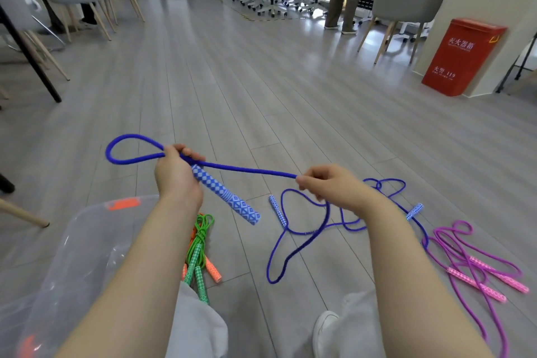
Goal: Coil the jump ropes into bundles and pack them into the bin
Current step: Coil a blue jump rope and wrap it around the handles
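One wide camera on my head looks forward and down, close over my hands [261, 183], onto the floor [261, 90]

bin [87, 241] left | bundle [199, 250] beside it | loose ropes [465, 259] right

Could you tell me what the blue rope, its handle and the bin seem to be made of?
Blue rope: probably braided fabric cord, matte and slightly fuzzy. Handle: looks like printed foam or rubbery grip, matte diamond pattern. Bin: clear plastic, glossy, floor visible through it.
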